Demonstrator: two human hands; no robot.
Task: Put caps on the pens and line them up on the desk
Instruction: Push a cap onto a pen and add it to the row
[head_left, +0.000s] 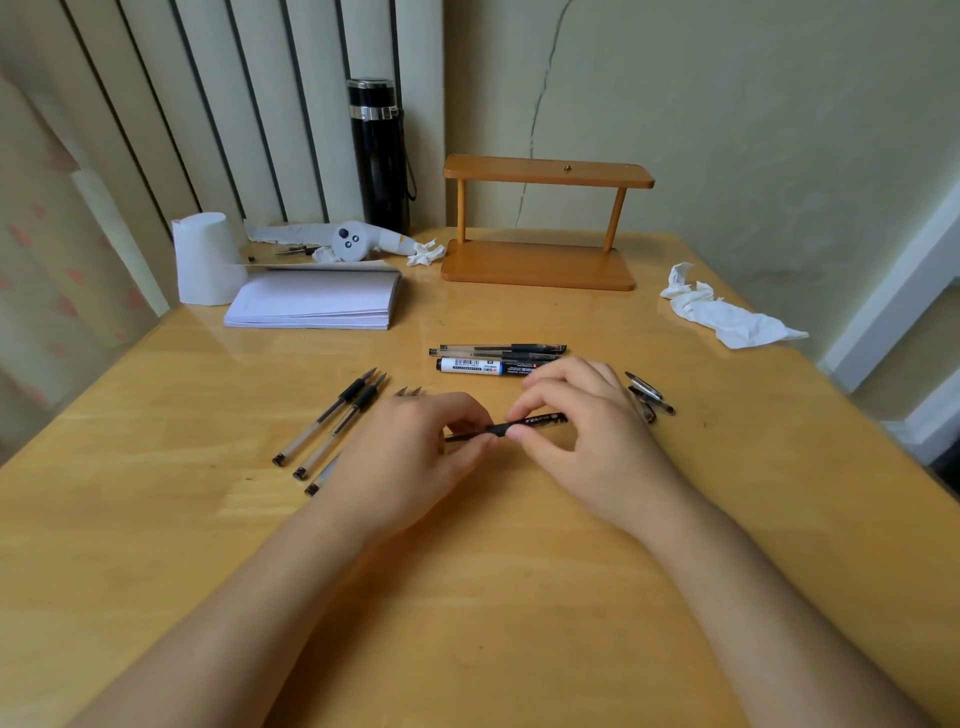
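Observation:
Both hands hold one black pen level above the wooden desk. My left hand grips its barrel end, and my right hand pinches the cap end. Three capped pens lie side by side just beyond the hands; the nearest is a thicker white-barrelled marker. Several uncapped clear pens lie slanted to the left, partly hidden under my left hand. Loose dark caps sit to the right of my right hand.
A white notepad and a paper roll lie at the back left, with a black flask behind them. A wooden two-tier rack stands at the back centre. Crumpled tissue lies on the right near the desk edge.

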